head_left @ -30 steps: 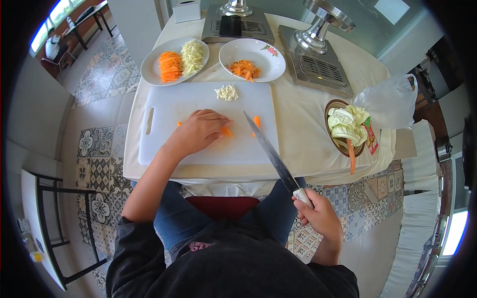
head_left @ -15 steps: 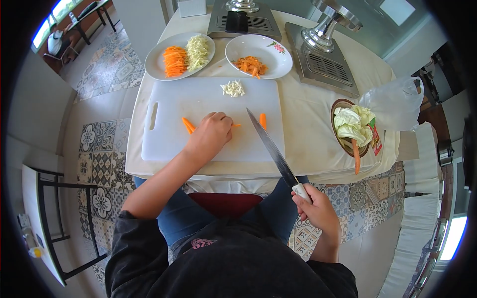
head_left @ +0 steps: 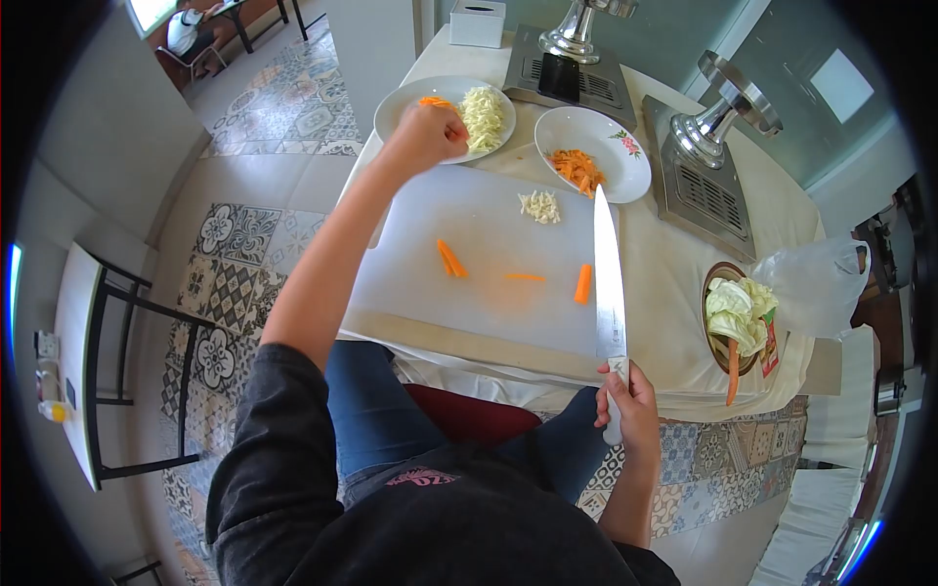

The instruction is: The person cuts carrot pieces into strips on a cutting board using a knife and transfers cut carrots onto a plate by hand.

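My left hand (head_left: 427,137) is over the oval plate (head_left: 390,102), fingers curled closed; what they hold, if anything, is hidden. It covers most of the shredded carrot (head_left: 434,101) there, beside the pale green shreds (head_left: 481,119). In my right hand (head_left: 635,402) is a large kitchen knife (head_left: 610,283), blade pointing away over the right edge of the white cutting board (head_left: 420,303). On the board lie carrot sticks (head_left: 451,259), thin carrot strips (head_left: 525,276), a short carrot piece (head_left: 583,284) and a small pile of chopped whitish bits (head_left: 540,206).
A flowered plate (head_left: 623,178) holds carrot peelings (head_left: 573,168). Two metal stands (head_left: 703,186) are at the back. On the right, a brown bowl (head_left: 710,322) holds cabbage leaves (head_left: 736,314) and a carrot (head_left: 733,371), beside a plastic bag (head_left: 816,283). Another person (head_left: 188,34) sits far off.
My left hand has gone from the carrot on the board up to the oval plate. The knife has swung more upright, with its tip near the flowered plate. The view has shifted left.
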A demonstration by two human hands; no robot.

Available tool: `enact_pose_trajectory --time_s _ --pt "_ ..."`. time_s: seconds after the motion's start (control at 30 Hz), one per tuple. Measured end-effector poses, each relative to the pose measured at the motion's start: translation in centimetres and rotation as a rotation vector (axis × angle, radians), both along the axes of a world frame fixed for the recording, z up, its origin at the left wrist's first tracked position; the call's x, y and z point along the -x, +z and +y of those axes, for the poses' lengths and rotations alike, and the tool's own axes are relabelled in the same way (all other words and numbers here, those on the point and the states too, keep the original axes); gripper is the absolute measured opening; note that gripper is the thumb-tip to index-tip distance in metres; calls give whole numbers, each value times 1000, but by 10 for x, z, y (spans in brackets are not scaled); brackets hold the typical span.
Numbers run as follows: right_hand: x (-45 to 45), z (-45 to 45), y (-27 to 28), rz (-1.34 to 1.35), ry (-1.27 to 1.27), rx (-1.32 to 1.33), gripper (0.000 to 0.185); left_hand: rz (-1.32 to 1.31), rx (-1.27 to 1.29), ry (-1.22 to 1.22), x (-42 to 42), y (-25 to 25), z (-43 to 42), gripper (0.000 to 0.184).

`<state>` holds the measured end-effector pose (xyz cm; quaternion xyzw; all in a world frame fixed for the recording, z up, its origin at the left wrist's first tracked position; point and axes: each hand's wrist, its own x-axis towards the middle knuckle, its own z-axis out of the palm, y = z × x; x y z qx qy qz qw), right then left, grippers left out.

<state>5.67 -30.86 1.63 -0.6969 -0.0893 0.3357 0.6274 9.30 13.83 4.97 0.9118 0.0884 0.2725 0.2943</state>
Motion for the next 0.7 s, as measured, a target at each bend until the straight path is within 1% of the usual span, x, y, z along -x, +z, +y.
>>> enact_pose_trajectory --time_s 0.03,0.07,0.17,0.2,0.33,0.5,0.7 --pt "-1 2 -3 2 1 -8 28 17 -111 57 -12 -2 23 15" --pt "-2 4 -6 -1 3 -18 28 108 -75 73 -21 4 39 17" --pt "-5 8 -16 1 4 -45 28 221 -159 14 -39 1 70 22" --pt "-6 8 -17 9 0 -49 28 257 -218 6 -41 3 69 20" --pt "-10 8 -17 25 -20 -57 28 272 -239 -41 -44 2 74 17" --pt "-15 9 -15 46 14 -44 27 272 -243 8 -42 -1 74 18" --pt "-14 9 -14 56 5 -62 27 187 -184 99 -34 4 63 23"
